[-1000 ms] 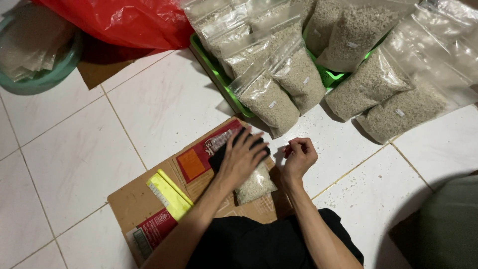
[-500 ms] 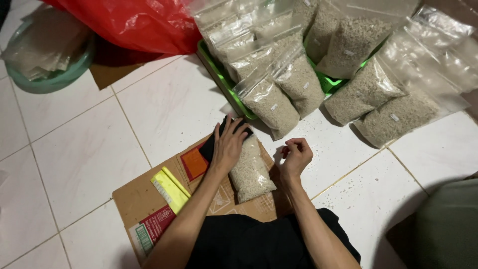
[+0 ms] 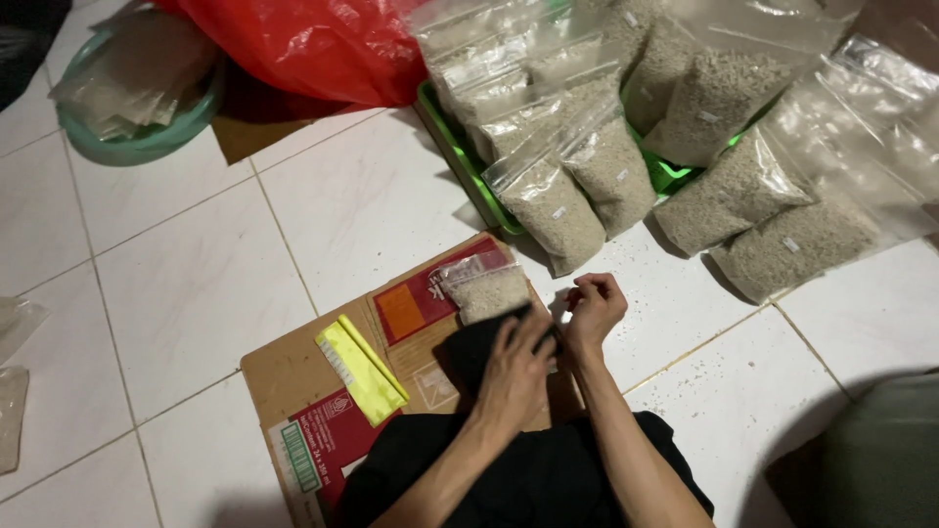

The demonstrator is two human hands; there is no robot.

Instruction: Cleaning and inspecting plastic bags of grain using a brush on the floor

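Observation:
A small clear zip bag of pale grain (image 3: 486,290) lies on a flattened cardboard sheet (image 3: 293,367) in front of my lap. My left hand (image 3: 514,370) lies flat, fingers together, on the near end of the bag and hides that part. My right hand (image 3: 592,308) is curled with fingertips pinched, right beside my left fingers at the bag's near right corner. A yellow strip-shaped object (image 3: 360,368) rests on the cardboard to the left of my hands.
Several filled grain bags (image 3: 548,200) lean in and around a green tray (image 3: 460,161) ahead. A red plastic bag (image 3: 313,44) and a teal basin (image 3: 147,137) with empty bags sit at the far left. White tiled floor (image 3: 176,264) surrounds the cardboard.
My left hand slid from the far end of the small bag back toward me, uncovering its far half. My right hand stayed pinched at the same corner.

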